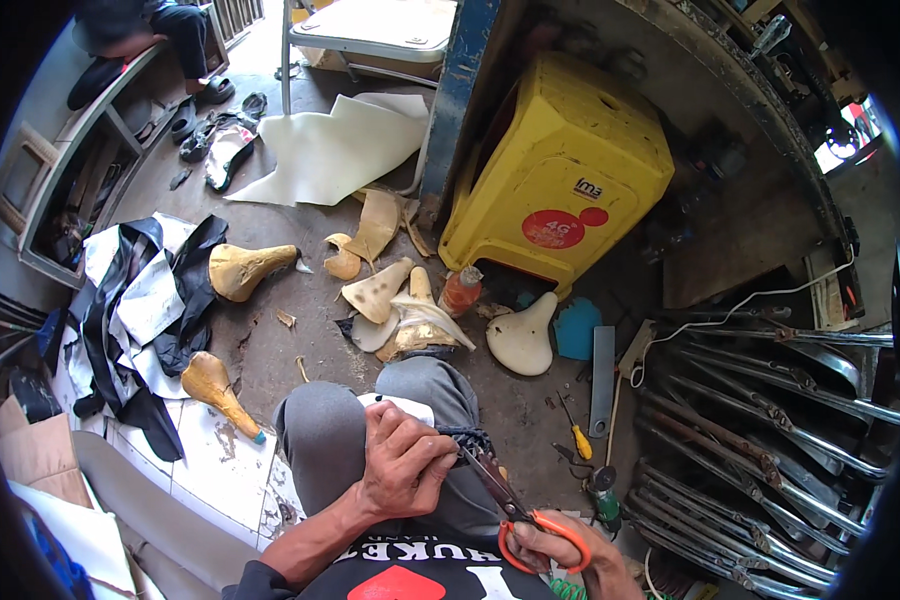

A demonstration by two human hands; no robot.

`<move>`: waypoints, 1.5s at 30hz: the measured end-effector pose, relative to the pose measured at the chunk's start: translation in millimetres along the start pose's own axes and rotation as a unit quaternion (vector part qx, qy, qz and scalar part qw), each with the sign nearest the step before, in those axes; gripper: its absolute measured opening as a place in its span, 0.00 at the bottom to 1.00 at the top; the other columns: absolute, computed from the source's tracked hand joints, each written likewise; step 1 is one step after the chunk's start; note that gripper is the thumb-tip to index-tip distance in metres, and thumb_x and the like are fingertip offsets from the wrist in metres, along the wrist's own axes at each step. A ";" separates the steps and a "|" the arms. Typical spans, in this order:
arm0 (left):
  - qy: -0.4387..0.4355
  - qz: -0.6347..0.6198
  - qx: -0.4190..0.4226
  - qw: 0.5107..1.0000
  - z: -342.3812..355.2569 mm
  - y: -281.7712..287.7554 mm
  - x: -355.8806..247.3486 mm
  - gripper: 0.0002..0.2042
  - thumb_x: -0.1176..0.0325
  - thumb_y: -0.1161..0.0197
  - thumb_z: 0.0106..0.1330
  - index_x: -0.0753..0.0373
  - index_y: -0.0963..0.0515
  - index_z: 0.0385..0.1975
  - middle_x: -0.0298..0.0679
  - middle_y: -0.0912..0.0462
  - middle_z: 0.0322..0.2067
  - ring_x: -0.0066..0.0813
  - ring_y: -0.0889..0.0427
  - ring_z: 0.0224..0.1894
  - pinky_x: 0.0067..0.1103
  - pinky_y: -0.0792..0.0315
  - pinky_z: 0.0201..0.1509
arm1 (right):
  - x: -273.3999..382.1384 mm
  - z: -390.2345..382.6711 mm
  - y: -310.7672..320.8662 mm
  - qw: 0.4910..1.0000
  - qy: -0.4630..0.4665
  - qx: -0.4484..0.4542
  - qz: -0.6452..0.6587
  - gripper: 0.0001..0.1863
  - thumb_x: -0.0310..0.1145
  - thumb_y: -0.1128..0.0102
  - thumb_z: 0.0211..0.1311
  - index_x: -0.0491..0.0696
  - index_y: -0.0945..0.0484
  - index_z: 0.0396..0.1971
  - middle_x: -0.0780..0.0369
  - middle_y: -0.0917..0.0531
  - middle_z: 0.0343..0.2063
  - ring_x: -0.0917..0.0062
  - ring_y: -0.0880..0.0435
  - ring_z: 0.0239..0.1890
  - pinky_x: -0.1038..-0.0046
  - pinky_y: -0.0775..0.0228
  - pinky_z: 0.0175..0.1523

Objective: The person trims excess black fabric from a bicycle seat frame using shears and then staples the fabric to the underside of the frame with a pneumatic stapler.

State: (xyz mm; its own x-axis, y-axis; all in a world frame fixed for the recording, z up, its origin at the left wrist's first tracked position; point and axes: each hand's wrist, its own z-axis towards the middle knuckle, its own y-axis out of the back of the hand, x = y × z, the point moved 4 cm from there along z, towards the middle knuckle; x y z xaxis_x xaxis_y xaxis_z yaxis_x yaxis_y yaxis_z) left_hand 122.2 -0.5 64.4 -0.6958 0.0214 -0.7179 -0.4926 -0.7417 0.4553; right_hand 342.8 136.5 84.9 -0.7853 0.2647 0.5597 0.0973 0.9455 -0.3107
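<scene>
Above my knees, my left hand [402, 462] is closed on a small white piece [415, 408] with a dark, bunched edge [467, 438]. Its underside is hidden by the fingers. Scissors [495, 482] with orange handles are in my right hand [560, 548], fingers through and around the loops. Their blades point up and left, the tips at the dark edge beside my left fingers. Whether the blades have that edge between them is too small to tell. Past my knees, pale saddle-shaped pieces [378, 292] lie heaped on a tan block [425, 330].
Right of the heap stand an orange bottle [461, 292], a cream saddle pad [523, 337] and a yellow stool [580, 170]. A yellow-handled screwdriver [580, 440] and a metal strip [602, 380] lie nearer. Metal frames [770, 450] crowd the right. Saddle forms [250, 272] and black-white scraps [135, 310] lie left.
</scene>
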 end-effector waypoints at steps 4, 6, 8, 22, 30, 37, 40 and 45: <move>-0.029 0.013 0.013 0.999 1.0 -1.8 -7.6 0.10 0.70 0.28 0.53 0.56 0.17 0.35 0.29 0.21 0.32 0.32 0.26 0.38 0.38 0.40 0.55 | 7.0 -8.8 8.2 0.997 -0.069 -0.015 -0.027 0.33 0.63 0.49 0.76 0.44 0.22 0.32 0.67 0.25 0.19 0.82 0.26 0.19 0.78 0.36 0.25; -0.033 0.014 0.014 0.999 -2.3 -2.9 -8.9 0.10 0.70 0.28 0.52 0.55 0.17 0.35 0.29 0.21 0.32 0.32 0.26 0.38 0.38 0.41 0.56 | 27.6 -7.2 9.9 0.996 -0.068 -0.009 -0.065 0.35 0.66 0.51 0.76 0.44 0.21 0.30 0.67 0.26 0.16 0.83 0.26 0.18 0.77 0.36 0.24; -0.037 0.019 0.011 0.999 -4.0 -2.6 -8.6 0.10 0.70 0.28 0.52 0.55 0.16 0.35 0.29 0.21 0.32 0.32 0.26 0.38 0.38 0.41 0.56 | 41.6 -4.7 13.4 0.991 -0.087 0.001 -0.103 0.38 0.68 0.52 0.75 0.45 0.20 0.25 0.67 0.26 0.13 0.81 0.26 0.18 0.76 0.35 0.25; -0.183 0.067 0.235 0.952 32.0 -36.8 -19.2 0.18 0.66 0.29 0.43 0.57 0.17 0.37 0.28 0.22 0.32 0.28 0.23 0.42 0.36 0.36 0.54 | 7.2 -65.8 53.2 0.973 0.094 -0.190 -0.087 0.23 0.51 0.38 0.73 0.45 0.23 0.30 0.66 0.28 0.17 0.83 0.29 0.19 0.75 0.39 0.26; -0.138 0.209 0.254 0.934 -5.4 -52.1 -34.8 0.10 0.62 0.38 0.61 0.53 0.16 0.40 0.27 0.19 0.36 0.24 0.24 0.53 0.41 0.45 0.63 | -15.0 -30.8 33.1 0.928 0.106 -0.292 -0.205 0.23 0.50 0.24 0.63 0.43 0.22 0.32 0.65 0.28 0.17 0.83 0.32 0.23 0.71 0.36 0.28; -0.109 0.172 0.187 0.961 -15.9 -39.3 -19.8 0.16 0.63 0.32 0.52 0.46 0.14 0.44 0.21 0.15 0.38 0.21 0.21 0.49 0.45 0.46 0.63 | -32.4 -29.5 60.4 0.950 0.064 -0.122 -0.280 0.28 0.60 0.33 0.68 0.45 0.21 0.32 0.63 0.27 0.17 0.76 0.30 0.20 0.69 0.36 0.28; -0.116 0.152 0.214 0.958 -7.7 -35.5 -17.7 0.17 0.63 0.30 0.51 0.45 0.14 0.44 0.19 0.15 0.37 0.21 0.22 0.46 0.44 0.45 0.63 | -26.0 -23.8 65.8 0.952 0.027 -0.093 -0.290 0.29 0.62 0.37 0.70 0.46 0.20 0.33 0.63 0.27 0.17 0.75 0.28 0.22 0.68 0.34 0.30; -0.128 0.132 0.240 0.953 -7.8 -39.0 -22.4 0.18 0.63 0.30 0.51 0.45 0.14 0.45 0.19 0.21 0.32 0.21 0.23 0.43 0.44 0.44 0.60 | -5.4 -10.4 76.8 0.958 -0.019 -0.062 -0.279 0.32 0.66 0.42 0.71 0.46 0.18 0.34 0.63 0.27 0.17 0.75 0.26 0.23 0.67 0.33 0.31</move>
State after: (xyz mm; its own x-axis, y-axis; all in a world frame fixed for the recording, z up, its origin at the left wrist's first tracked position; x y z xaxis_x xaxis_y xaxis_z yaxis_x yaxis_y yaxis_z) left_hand 161.0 22.8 58.6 -0.9035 0.0853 -0.4199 -0.4216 -0.3522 0.8356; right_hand 360.9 209.6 66.0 -0.7579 -0.2938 0.5824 -0.2746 0.9536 0.1238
